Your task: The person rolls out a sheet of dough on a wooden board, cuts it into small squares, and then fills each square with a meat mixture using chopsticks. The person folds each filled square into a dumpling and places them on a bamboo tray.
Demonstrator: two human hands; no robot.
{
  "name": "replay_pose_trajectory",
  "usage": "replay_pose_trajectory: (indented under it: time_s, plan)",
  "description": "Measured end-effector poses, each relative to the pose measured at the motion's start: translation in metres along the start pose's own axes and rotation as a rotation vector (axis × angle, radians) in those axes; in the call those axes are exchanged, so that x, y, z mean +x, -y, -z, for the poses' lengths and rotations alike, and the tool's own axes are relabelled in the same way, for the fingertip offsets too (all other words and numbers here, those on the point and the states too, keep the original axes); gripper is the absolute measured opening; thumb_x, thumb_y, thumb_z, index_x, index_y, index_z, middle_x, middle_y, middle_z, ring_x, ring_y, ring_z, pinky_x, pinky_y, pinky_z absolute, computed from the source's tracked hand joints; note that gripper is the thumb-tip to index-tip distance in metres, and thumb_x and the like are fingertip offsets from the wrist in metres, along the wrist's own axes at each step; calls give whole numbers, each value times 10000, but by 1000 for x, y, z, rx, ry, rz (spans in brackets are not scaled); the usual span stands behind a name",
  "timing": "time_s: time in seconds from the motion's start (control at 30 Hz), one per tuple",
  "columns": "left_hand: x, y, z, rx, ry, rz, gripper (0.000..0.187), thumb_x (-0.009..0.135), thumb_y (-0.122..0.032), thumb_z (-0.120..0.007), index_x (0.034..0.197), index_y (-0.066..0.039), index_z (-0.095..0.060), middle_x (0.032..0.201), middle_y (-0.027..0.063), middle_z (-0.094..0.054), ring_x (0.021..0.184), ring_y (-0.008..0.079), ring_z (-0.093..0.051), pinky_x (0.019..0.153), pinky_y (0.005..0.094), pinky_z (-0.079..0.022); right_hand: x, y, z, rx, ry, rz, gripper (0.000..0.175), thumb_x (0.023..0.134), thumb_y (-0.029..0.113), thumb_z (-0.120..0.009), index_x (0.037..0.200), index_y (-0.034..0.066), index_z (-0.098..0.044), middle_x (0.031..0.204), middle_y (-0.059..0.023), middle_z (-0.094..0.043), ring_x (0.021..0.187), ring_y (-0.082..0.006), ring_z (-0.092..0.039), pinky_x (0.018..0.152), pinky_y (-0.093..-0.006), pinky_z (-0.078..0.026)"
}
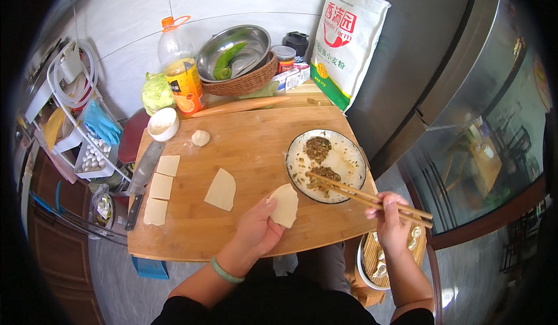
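My left hand (260, 227) holds a thin dough wrapper (285, 206) above the front of a wooden board (187, 242). In my right hand (392, 218) is a pair of wooden chopsticks (357, 194), their tips touching the nearer mound of minced filling (323, 180). That mound and another one lie on a dark-rimmed white plate (348, 164). Left of my left hand, a loose piece of dough (221, 190) rests on the board. Three roughly square wrappers (160, 187) line up farther left, beside a cleaver (146, 166) with a dark handle.
A small dough ball (200, 138) and a white bowl (163, 124) sit toward the back left. Behind stand an orange drink bottle (183, 76), a carrot (239, 106), a metal bowl (205, 59) and a flour bag (348, 42). Below right, a tray (370, 264) bears folded dumplings (380, 269).
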State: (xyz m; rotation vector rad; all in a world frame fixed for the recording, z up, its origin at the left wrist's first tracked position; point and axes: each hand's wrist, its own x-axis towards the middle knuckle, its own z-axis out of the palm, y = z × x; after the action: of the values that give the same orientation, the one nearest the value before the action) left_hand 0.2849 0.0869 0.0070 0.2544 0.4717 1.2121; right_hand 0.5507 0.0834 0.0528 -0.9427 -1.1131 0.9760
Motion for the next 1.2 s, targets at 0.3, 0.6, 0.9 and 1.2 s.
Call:
replay_pose_trajectory:
  time_s: [0.3, 0.6, 0.9, 1.2]
  plan:
    - [-4, -2, -5, -203, 33, 102, 424, 1047, -245, -334, 1350, 40, -418, 1335, 173, -534, 1225, 288, -525, 1065, 430, -418, -39, 9, -25, -560, 449, 502, 125, 828, 39, -680, 942, -10, -689, 903, -139, -708, 813, -245, -697, 677, -308, -579]
    - [-11, -14, 6, -226, -29, 69, 415, 1056, -250, -306, 1324, 42, -430, 1318, 172, -537, 1232, 297, -515, 1086, 432, -396, -43, 14, -34, -668, 699, 705, 181, 754, 13, -748, 933, 16, -721, 942, -147, -705, 810, -256, -706, 685, -324, -584]
    - [-23, -17, 10, -199, -89, 81, 361, 1054, -218, -340, 1299, 23, -452, 1293, 152, -544, 1207, 274, -528, 1072, 419, -417, -71, 0, -47, -59, 191, 10, 194, 952, 172, -584, 962, -19, -620, 828, -127, -679, 721, -245, -695, 631, -349, -585]
    - [-8, -7, 1, -83, -85, 22, 401, 1057, -250, -300, 1317, 15, -452, 1306, 150, -544, 1192, 273, -541, 1041, 421, -437, -44, -23, -17, 278, -42, -272, 181, 980, 178, -569, 1036, 6, -578, 953, -132, -644, 677, -250, -673, 615, -372, -597]
